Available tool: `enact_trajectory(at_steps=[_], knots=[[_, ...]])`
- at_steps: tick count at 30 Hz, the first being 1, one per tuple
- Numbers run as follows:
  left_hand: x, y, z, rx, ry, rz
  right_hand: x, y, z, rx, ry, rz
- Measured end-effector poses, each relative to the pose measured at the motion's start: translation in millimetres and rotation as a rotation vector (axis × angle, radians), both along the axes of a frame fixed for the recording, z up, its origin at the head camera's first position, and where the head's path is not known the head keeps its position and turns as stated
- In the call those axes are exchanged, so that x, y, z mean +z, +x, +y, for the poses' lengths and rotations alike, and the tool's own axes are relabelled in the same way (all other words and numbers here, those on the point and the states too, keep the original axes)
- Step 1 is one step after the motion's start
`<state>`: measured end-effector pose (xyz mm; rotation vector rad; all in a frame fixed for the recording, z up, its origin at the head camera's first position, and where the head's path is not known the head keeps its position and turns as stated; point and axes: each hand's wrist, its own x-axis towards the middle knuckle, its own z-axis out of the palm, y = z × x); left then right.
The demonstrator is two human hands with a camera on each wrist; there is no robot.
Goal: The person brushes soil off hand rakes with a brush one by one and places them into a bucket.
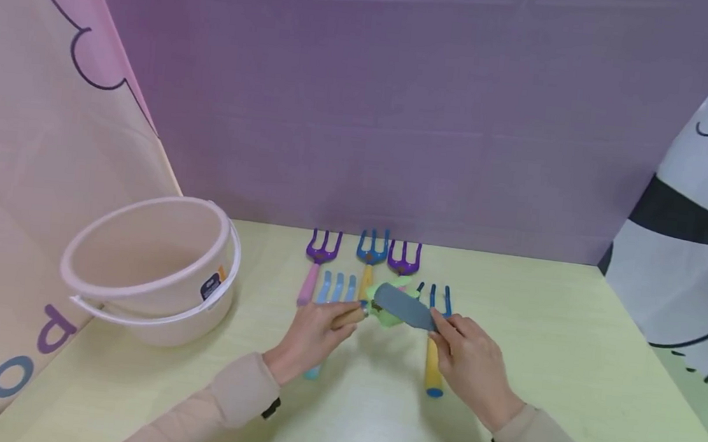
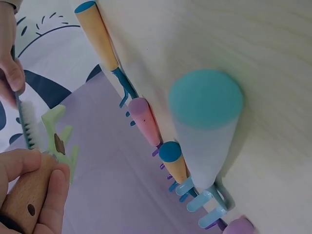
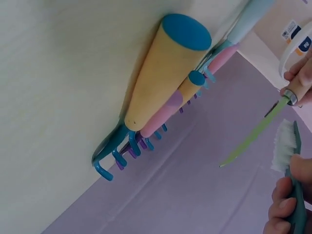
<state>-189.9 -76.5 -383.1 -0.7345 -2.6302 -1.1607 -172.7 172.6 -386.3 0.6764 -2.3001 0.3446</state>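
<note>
My left hand (image 1: 313,337) grips the wooden handle (image 2: 30,192) of a light green fork (image 2: 52,127), held up above the table with a brown patch on its green head. My right hand (image 1: 474,365) holds a dark grey-green brush (image 1: 403,305) by one end. In the right wrist view the white bristles (image 3: 284,146) face the green fork (image 3: 258,130), with a small gap showing between them. Beneath the hands lie a light blue fork (image 2: 207,141) and a dark blue fork with a yellow handle (image 3: 163,73).
Purple forks (image 1: 322,253) and a blue fork with a yellow handle (image 1: 371,256) lie farther back on the table. To the left stands a pale pink bucket (image 1: 151,301) with a white handle. A purple backdrop (image 1: 364,109) rises behind the table (image 1: 541,321), and a panda print (image 1: 696,209) is at right.
</note>
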Motion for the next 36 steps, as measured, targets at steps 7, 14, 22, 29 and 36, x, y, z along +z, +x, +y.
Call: enact_trajectory(at_steps=[7,14,22,29,36], knots=[[-1.2,-1.3,-3.0,-0.009,0.065,-0.027,-2.0,-2.9,0,0.008,0.038,0.019],[-2.3,-2.6,-5.9,-0.007,0.077,-0.071,-2.6,-7.4,0,-0.013,0.029,0.014],[-0.3,-4.4,-6.4,-0.005,0.054,-0.046,2.0,-5.7,-4,-0.014,-0.081,-0.136],[-0.2,-5.2,-7.2,0.001,0.033,-0.051,3.5,-5.1,-5,-0.037,-0.104,-0.174],[-1.9,-4.4,-7.0,0.003,0.012,-0.055,0.6,-4.6,-11,-0.02,-0.151,-0.295]])
